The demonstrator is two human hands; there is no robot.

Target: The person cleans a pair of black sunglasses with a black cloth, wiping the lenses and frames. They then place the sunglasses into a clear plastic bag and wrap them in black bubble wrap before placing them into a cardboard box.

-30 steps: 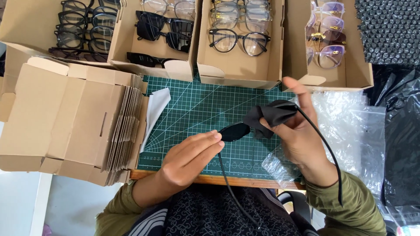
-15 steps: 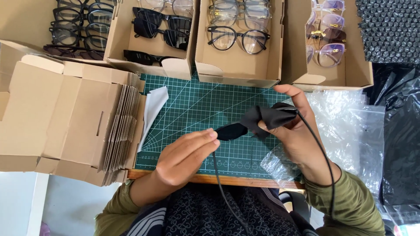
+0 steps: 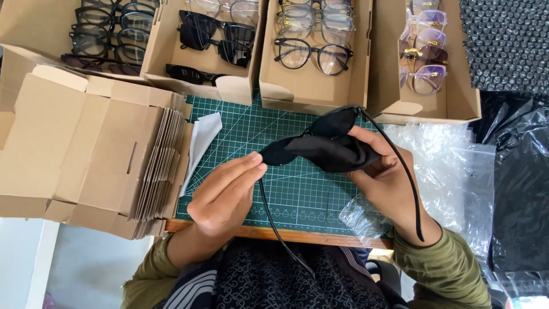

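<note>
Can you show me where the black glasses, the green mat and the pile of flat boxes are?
black glasses (image 3: 286, 151), head view, on the uncovered lens.
green mat (image 3: 240, 123), head view, on bare gridded surface.
pile of flat boxes (image 3: 86, 154), head view, on the top sheet.

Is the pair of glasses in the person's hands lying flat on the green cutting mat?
No, the left hand and right hand hold the glasses up above the green cutting mat.
</note>
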